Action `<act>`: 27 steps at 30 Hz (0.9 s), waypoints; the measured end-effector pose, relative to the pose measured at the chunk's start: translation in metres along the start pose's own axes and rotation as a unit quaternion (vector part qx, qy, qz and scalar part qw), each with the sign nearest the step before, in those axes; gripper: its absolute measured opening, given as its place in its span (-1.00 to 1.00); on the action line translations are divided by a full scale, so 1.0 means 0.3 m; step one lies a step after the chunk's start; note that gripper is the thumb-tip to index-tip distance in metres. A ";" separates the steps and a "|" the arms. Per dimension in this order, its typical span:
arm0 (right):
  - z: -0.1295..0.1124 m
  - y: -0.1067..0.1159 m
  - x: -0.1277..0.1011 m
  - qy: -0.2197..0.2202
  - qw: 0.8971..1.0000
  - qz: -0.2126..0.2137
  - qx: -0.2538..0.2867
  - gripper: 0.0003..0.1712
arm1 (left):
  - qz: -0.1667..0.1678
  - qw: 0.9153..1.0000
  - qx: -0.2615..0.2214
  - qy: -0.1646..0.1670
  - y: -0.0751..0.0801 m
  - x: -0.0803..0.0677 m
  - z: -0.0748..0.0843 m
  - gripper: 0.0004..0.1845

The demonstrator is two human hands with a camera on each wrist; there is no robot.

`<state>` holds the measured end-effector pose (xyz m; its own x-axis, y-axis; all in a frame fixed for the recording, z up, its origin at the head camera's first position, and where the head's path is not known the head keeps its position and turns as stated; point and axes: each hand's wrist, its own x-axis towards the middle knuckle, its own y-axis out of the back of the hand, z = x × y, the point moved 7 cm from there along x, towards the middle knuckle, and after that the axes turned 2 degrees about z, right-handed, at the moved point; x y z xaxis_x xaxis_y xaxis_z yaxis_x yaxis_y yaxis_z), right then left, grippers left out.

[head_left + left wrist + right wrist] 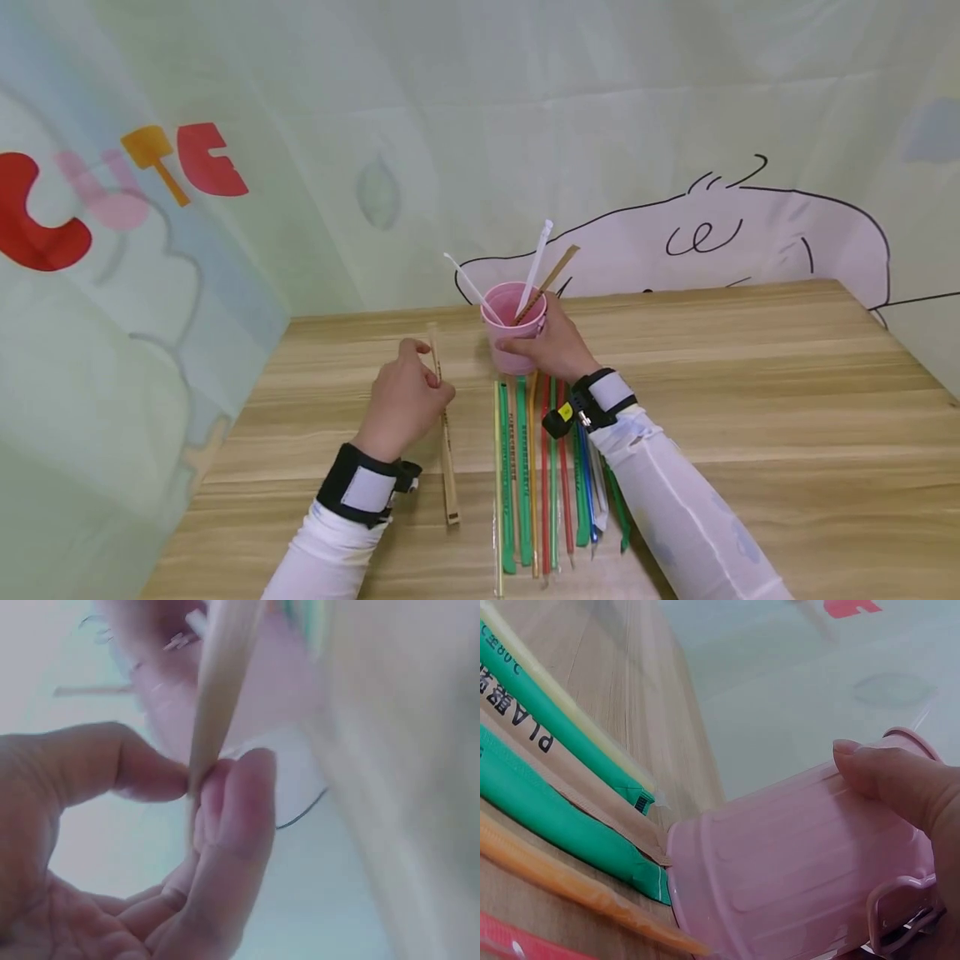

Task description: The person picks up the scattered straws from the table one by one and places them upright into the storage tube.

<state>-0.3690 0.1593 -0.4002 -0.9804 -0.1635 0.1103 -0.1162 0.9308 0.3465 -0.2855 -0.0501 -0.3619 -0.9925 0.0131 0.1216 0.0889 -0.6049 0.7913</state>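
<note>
Where right hand [553, 348] grips, pink cup [513, 329] half hidden.

Bright, even, soft light, faint shadows, no glare, head view sharp with bowed edges, left wrist view heavily blurred and washed out, right wrist view soft at close range

Tan wrapped straw [442, 417] raised slantwise, pink cup [513, 329] upright

Both forearms reach forward in white sleeves with black wrist straps, the left hand [402, 398] raised with thumb and fingertips [225, 780] pinched together and the palm hollow, the right hand [553, 346] further ahead with its fingers curled and thumb stretched forward.
</note>
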 end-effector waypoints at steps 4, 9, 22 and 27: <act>-0.002 0.000 0.001 0.002 1.000 -0.001 0.000 0.04 | 0.046 0.998 -0.018 -0.032 0.086 0.015 0.027 -0.40; 0.001 0.002 0.001 0.002 1.000 -0.002 0.000 0.04 | 0.071 0.995 -0.051 -0.040 0.160 0.028 0.055 -0.39; 0.007 0.002 0.005 -0.003 1.000 0.001 -0.004 0.04 | 0.153 0.971 -0.156 -0.100 0.289 0.058 0.177 -0.59; 0.006 0.002 0.003 0.000 1.000 0.002 -0.003 0.04 | 0.196 0.951 -0.203 -0.126 0.319 0.071 0.214 -0.64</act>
<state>-0.3703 0.1603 -0.4014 -0.9808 -0.1602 0.1114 -0.1118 0.9292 0.3523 -0.2928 -0.0566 -0.2451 -0.8336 -0.1173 0.5398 0.3577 -0.8593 0.3656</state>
